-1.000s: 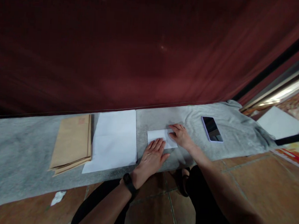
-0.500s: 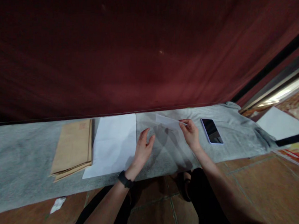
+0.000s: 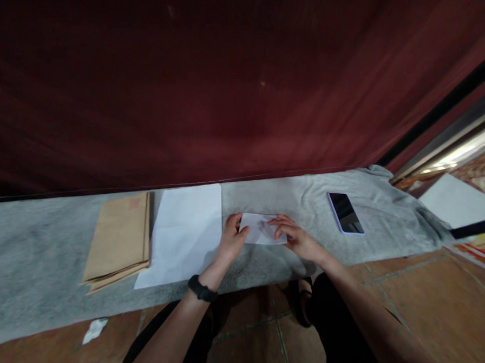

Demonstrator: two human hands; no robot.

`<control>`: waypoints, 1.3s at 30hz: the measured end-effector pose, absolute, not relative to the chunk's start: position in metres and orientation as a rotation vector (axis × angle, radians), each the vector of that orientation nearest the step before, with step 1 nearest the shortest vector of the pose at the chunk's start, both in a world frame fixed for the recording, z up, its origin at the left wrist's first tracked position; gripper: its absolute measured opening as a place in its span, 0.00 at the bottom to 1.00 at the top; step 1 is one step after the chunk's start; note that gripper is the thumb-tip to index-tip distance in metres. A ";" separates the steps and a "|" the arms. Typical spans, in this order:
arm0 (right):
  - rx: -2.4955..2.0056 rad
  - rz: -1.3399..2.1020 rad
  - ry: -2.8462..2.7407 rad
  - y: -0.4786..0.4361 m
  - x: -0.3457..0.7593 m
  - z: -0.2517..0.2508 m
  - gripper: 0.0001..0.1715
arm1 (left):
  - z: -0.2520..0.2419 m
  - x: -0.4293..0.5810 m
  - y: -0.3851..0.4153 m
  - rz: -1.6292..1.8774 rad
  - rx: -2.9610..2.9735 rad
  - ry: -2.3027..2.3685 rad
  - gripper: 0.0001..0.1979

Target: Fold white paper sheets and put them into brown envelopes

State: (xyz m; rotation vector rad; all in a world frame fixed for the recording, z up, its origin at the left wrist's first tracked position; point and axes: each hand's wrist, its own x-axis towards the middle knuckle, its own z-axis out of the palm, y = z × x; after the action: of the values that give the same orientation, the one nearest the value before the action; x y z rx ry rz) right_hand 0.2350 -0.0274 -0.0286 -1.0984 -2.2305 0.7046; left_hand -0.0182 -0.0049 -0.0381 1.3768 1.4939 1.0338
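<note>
A small folded piece of white paper [image 3: 256,231] lies between my two hands, low over the grey cloth. My left hand [image 3: 231,239] grips its left edge, thumb in front and fingers behind. On its right end, my right hand [image 3: 294,235] holds the paper, with some fingers bent over its face. Just left of my left hand lies a larger white sheet [image 3: 186,233], flat on the cloth. Beyond that sheet rests a stack of brown envelopes [image 3: 118,234].
The grey cloth [image 3: 31,257] covers a long narrow bench against a dark red curtain [image 3: 231,94]. A phone [image 3: 345,213] lies right of my hands. On the tiled floor [image 3: 415,293] is a crumpled white scrap [image 3: 94,331]; a white board or sheet [image 3: 459,199] stands at far right.
My right hand has brought the small paper left and nearer to me, turning its face up. My left hand, empty before, has closed on the paper's left edge.
</note>
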 end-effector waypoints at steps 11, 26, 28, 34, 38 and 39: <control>-1.293 0.583 -2.249 -0.030 0.231 -0.029 0.25 | -0.049 -0.012 -0.016 0.928 1.773 1.626 0.29; -1.534 0.085 -2.463 -0.046 0.203 -0.065 0.33 | -0.056 0.030 -0.047 0.556 2.501 1.549 0.34; -1.582 0.065 -2.410 -0.044 0.209 -0.067 0.33 | -0.057 0.025 -0.045 0.558 2.488 1.594 0.35; -1.668 0.022 -2.319 -0.042 0.230 -0.071 0.36 | -0.057 0.010 -0.038 0.541 2.312 1.722 0.31; -1.729 -0.018 -2.261 -0.042 0.231 -0.064 0.36 | -0.057 -0.002 -0.032 0.751 2.082 1.623 0.29; -1.718 -0.017 -2.257 -0.043 0.228 -0.061 0.36 | -0.056 -0.005 -0.030 0.823 1.996 1.592 0.28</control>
State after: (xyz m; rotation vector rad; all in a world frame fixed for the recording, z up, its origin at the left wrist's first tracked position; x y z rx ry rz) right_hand 0.2276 -0.0433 -0.0613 -1.7179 -2.2568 -0.0170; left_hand -0.0048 -0.0303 -0.0564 1.9963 1.5924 0.8230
